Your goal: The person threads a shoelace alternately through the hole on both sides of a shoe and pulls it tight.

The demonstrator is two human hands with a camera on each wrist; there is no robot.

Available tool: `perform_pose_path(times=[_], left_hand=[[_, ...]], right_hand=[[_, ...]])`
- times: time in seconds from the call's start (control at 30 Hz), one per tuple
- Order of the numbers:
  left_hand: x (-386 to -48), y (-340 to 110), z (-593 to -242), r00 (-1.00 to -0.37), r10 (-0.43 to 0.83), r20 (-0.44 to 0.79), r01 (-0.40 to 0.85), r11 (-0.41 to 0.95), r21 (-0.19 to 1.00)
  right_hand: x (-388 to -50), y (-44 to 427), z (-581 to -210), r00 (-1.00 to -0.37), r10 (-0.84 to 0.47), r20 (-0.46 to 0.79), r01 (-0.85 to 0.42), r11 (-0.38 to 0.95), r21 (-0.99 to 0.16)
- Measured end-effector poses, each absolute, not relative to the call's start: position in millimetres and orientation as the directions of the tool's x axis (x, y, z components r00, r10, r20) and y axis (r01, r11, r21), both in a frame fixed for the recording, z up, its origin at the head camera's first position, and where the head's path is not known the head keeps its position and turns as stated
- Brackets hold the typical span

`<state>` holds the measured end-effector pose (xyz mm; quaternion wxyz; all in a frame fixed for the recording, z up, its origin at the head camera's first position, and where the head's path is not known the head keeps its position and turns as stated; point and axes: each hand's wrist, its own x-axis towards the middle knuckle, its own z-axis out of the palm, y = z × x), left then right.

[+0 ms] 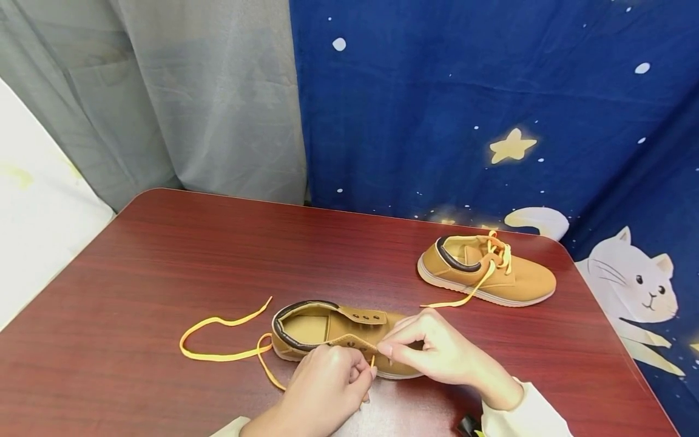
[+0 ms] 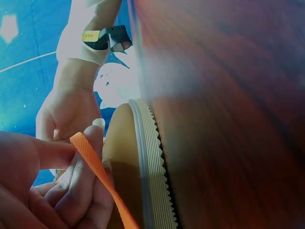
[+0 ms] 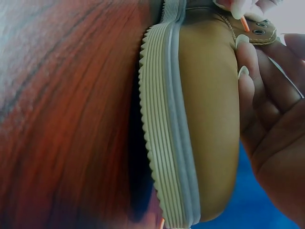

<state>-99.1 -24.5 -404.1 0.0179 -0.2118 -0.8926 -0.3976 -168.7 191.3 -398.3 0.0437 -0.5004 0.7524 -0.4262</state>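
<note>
One tan shoe point(image 1: 402, 368) sits on the table point(image 1: 191, 255), the left hand point(image 1: 330, 379) pinching an orange lace point(image 2: 97, 168), the right hand point(image 1: 437, 349) gripping its near eyelet flap point(image 1: 341, 341)

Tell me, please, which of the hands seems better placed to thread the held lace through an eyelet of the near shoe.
Probably the left hand: it pinches the lace, with a short length pointing toward an eyelet, while the right hand touches the near shoe and seems to steady it.
</note>
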Motion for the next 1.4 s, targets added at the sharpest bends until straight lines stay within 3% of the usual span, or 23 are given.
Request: perform_pose_path(times=[0.2, 0.53, 1.4], left_hand=[[-98.0, -27.4, -406.0, -0.890, 0.341, 0.303, 0.455, 0.626, 0.633], [-96.5, -28.4, -405.6, -0.875, 0.317, 0.365, 0.482, 0.635, 0.604], [-97.9, -24.9, -403.2, -0.893, 0.322, 0.314, 0.449, 0.644, 0.620]], right_hand=[[-169.7, 189.7, -400.6, -0.514, -0.779, 0.359, -0.703, 0.142, -0.697], [-169.1, 186.7, -401.9, -0.556, -0.760, 0.336, -0.681, 0.184, -0.709], [-166.7, 189.0, -401.9, -0.603, -0.740, 0.300, -0.628, 0.208, -0.750]])
